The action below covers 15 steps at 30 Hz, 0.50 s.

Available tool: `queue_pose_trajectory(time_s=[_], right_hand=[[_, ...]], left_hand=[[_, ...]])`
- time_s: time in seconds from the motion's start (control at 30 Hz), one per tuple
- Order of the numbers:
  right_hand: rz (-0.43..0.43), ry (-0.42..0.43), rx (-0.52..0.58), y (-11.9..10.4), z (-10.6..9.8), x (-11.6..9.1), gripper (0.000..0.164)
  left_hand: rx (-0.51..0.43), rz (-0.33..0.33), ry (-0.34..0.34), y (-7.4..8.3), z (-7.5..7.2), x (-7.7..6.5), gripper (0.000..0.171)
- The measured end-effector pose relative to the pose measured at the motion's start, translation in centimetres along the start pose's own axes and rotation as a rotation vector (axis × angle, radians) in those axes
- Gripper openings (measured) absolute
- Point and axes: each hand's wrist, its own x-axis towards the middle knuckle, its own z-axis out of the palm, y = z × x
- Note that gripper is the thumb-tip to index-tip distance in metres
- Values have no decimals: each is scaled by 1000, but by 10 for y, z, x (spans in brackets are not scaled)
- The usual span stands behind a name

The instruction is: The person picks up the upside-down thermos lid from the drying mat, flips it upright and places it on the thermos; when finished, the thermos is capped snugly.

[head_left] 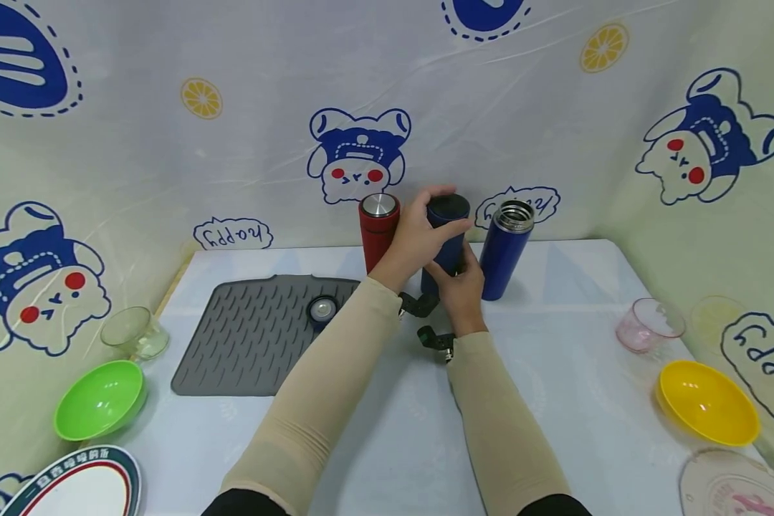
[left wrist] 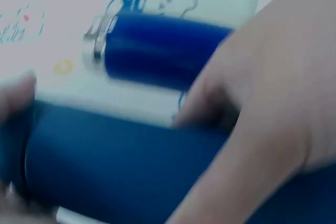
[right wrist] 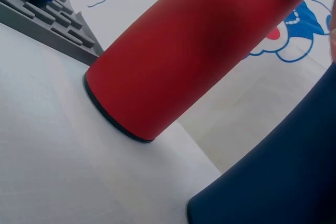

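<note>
A dark blue thermos with its lid on stands at the back of the table, between two others. My left hand grips its lid, fingers behind and thumb across the front. My right hand holds the lower body, as the left wrist view also shows. Just left stands a red thermos with a silver-topped lid; it and the dark blue thermos appear side by side in the right wrist view. To the right, a bright blue thermos has its steel mouth uncovered.
A grey ridged mat bears a round dark blue lid. At left are a clear glass, green bowl and plate; at right a pink glass, yellow bowl and pale plate.
</note>
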Motion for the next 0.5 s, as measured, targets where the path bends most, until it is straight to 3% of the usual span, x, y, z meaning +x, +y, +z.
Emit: queue_pose_trajectory(time_s=[0.07, 0.17, 0.33, 0.5], right_hand=[[-23, 3, -10, -4, 0, -3, 73], [-42, 1, -5, -1, -1, -4, 71], [-17, 0, -23, 16, -2, 5, 74], [-2, -8, -36, 30, 0, 13, 75]], left_hand=[[-52, -16, -37, -3, -3, 1, 66], [-57, -45, -40, -4, -2, 2, 75], [55, -94, 48, -2, 8, 3, 84], [97, -50, 112, -3, 11, 1, 76]])
